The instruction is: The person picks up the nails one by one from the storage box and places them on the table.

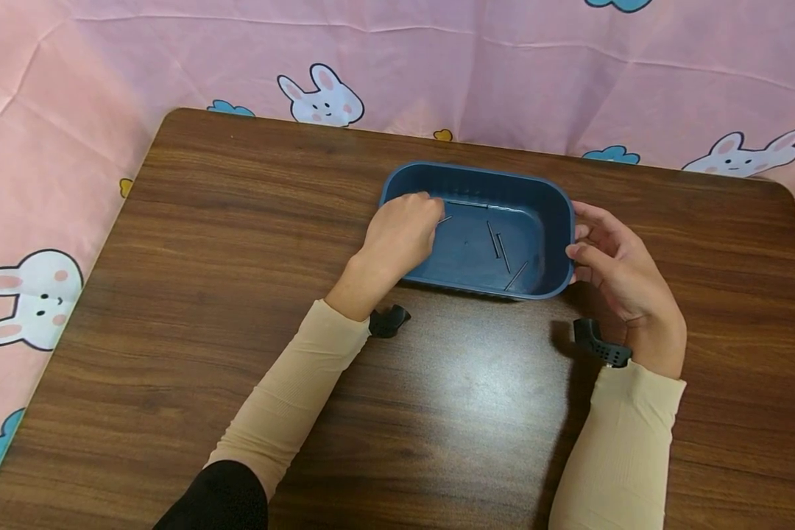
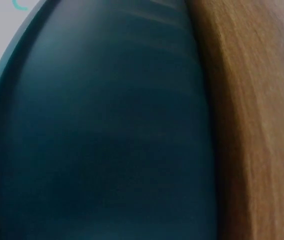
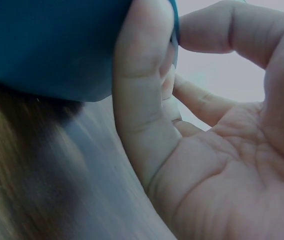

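Note:
A dark blue plastic bin (image 1: 467, 254) stands on the table with several thin metal nails (image 1: 503, 252) scattered over its floor. My left hand (image 1: 405, 230) reaches over the bin's left end, knuckles up and fingers bent down inside. One small nail (image 1: 444, 219) shows right beside those fingers; the fingertips are hidden, so I cannot tell whether they pinch anything. At the bin's right end my right hand (image 1: 612, 254) holds the wall, thumb at the rim. The right wrist view shows its fingers (image 3: 142, 85) against the blue side. Only the bin's outer wall (image 2: 107, 125) and the tabletop fill the left wrist view.
The brown wood-grain table (image 1: 192, 294) extends around the bin, its back edge a short way behind it. A pink curtain (image 1: 477, 81) with rabbit prints hangs behind and to the left. Black wrist-worn devices (image 1: 389, 322) sit at both wrists, near the sleeve cuffs.

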`<state>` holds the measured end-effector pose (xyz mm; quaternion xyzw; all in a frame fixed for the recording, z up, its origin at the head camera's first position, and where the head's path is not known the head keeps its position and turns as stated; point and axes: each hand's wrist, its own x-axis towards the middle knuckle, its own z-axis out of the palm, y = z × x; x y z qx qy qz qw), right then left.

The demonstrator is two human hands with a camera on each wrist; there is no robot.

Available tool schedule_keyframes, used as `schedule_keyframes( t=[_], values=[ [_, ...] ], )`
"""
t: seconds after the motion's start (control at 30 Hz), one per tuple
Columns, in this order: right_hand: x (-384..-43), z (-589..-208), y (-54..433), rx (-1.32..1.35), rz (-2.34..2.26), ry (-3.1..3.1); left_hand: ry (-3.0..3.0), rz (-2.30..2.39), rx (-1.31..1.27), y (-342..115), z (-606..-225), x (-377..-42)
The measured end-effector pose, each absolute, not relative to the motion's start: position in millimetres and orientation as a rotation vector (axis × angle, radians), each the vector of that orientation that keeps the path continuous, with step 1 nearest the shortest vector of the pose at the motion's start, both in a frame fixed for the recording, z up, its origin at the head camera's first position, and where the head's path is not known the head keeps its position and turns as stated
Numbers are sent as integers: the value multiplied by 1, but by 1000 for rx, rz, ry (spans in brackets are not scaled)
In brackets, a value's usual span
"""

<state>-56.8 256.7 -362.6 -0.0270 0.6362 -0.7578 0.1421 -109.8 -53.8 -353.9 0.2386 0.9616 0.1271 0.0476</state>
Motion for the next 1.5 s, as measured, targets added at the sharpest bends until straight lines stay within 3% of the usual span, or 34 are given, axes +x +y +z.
schedule_keyframes(
  t=[0.9,1.5],
  values=[
    [-59,-363,259,-64,-2168,1856,2941,208,737,-53,-352,-108],
    [-60,-365,259,-70,-2146,1865,2910,348,765,-56,-353,-110]
  ],
)
